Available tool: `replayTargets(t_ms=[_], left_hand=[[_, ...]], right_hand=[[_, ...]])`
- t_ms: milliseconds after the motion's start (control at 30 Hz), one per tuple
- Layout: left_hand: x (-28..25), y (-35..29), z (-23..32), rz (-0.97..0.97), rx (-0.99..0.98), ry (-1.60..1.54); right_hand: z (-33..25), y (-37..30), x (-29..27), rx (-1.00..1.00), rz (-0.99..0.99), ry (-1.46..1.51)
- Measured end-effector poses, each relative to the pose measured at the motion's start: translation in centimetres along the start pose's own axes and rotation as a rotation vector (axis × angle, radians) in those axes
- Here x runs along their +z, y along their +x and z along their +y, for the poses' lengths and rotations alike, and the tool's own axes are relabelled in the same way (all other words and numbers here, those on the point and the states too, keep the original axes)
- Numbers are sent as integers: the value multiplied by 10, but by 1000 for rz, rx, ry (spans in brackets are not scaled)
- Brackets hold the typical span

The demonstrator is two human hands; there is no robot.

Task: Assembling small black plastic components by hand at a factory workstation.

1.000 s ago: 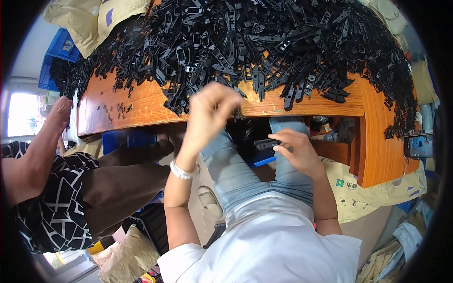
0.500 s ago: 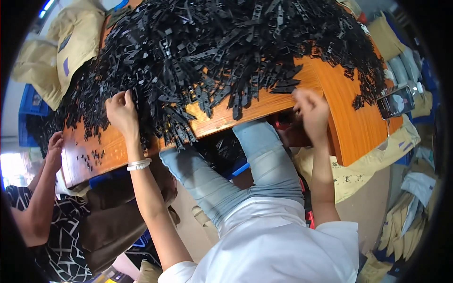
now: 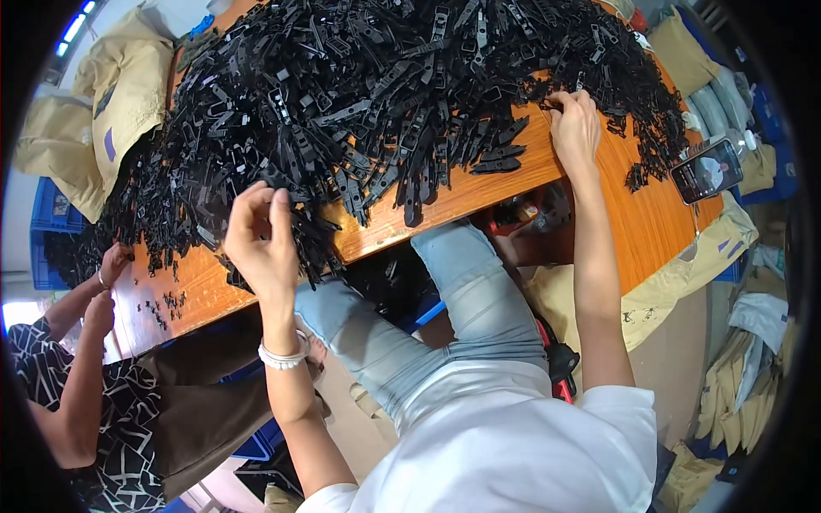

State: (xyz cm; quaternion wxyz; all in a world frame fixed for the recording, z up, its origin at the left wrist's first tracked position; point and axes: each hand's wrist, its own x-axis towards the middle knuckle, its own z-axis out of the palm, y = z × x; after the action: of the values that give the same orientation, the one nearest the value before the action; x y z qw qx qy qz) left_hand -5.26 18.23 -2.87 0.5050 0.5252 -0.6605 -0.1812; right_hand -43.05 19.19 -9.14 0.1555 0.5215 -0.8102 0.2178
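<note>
"Visibility first: what is hidden or cut off?"

"The left hand [image 3: 262, 239] is raised at the front edge of a pile of black parts [image 3: 368, 103], fingers loosely curled, thumb brought near the forefinger; whether anything is pinched there cannot be told. The right hand [image 3: 578, 128] is lowered to the pile's right edge, fingers bent and drawn nearly together. Its tips are partly hidden, so whether a part is gripped cannot be told either. The pile's far side is cut off by the top of the view. At the left, a co-worker [image 3: 107, 436] is partly lost in the dark rim."

"And the materials and shapes?"

"The parts are glossy and narrow; some are tapered to points, others shaped as open rectangular frames. They are heaped across an orange-brown table [image 3: 629, 235] with a wood grain. Tan sacks [image 3: 137, 98] are slumped, creased, at the far left. A white bracelet [image 3: 284, 357] is worn on the left wrist, and faded blue jeans [image 3: 486, 291] below the table edge."
</note>
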Motion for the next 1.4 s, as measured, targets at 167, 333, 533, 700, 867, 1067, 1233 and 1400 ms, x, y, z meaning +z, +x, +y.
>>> replayTargets(t_ms=[167,333,533,700,867,1067,1233,1400], left_hand=[[20,-23,30,-292,-204,-391],[38,-48,34,-558,-394,-745],[53,-67,40,-526,-377,-931],[46,-70,45,-538,-285,-825],[44,-75,43,-499,-146,-686],[51,-85,51,-309,532,-74],[31,-81,34,-212,411,39],[-1,-56,-13,-139,58,322]], right_hand=[[8,-27,-15,-90,54,71],[-17,-50,-39,-30,138,448],[-90,-91,-97,-394,-165,1010],[-107,-104,-98,-456,-216,1040],[-113,-111,-95,-403,-282,1128],[-116,-126,-97,-136,-529,1270],[-104,-135,-85,-36,-472,1203],[-101,-137,-84,210,-495,1368]])
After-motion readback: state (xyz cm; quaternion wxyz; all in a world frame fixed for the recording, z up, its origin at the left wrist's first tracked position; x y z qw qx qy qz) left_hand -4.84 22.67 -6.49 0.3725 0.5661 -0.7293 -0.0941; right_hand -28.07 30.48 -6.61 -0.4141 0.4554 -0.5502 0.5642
